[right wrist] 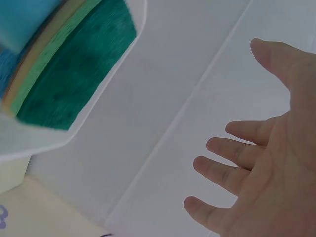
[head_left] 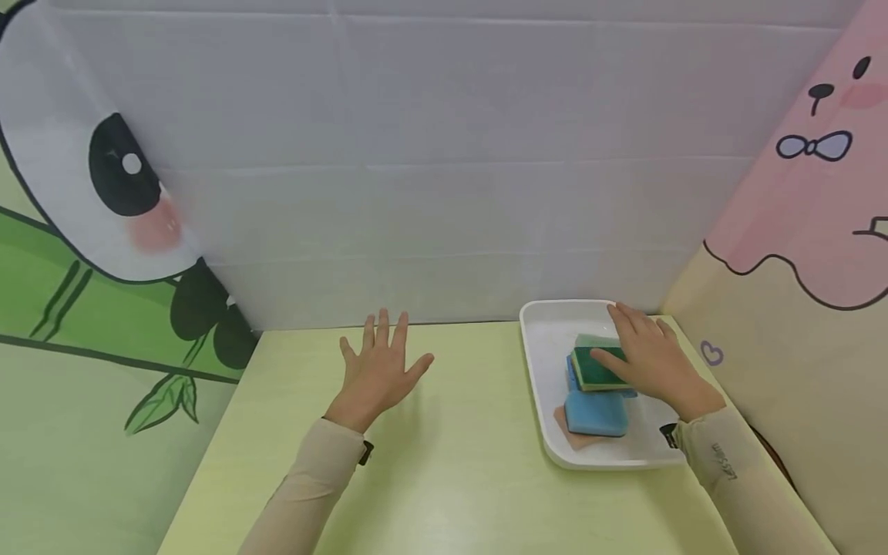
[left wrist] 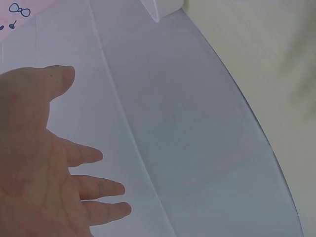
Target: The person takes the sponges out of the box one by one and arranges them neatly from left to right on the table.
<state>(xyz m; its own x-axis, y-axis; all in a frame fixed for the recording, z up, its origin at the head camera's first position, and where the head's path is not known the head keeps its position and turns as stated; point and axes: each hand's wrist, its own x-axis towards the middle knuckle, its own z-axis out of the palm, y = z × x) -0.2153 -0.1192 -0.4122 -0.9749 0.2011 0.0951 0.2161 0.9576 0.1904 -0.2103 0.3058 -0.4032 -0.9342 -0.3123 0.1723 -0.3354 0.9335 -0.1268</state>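
My left hand (head_left: 375, 378) hovers over the yellow-green table, fingers spread and holding nothing; the left wrist view shows the same hand (left wrist: 44, 158) with its palm in sight. On the right, my right hand (head_left: 652, 358) is spread above a white tray (head_left: 662, 455), its thumb over a dark green sponge (head_left: 595, 368). In the right wrist view, that hand (right wrist: 266, 158) is apart from the green sponge (right wrist: 81, 69). A light blue sponge (head_left: 597, 414) lies in front of the green one, partly over a pinkish-orange piece (head_left: 573, 436).
A pale grey-white sheet (head_left: 430, 193) stands behind the table (head_left: 465, 455). A green panel with a cartoon face is at the left, and a pink and cream panel (head_left: 770, 177) rises close beside the tray at the right.
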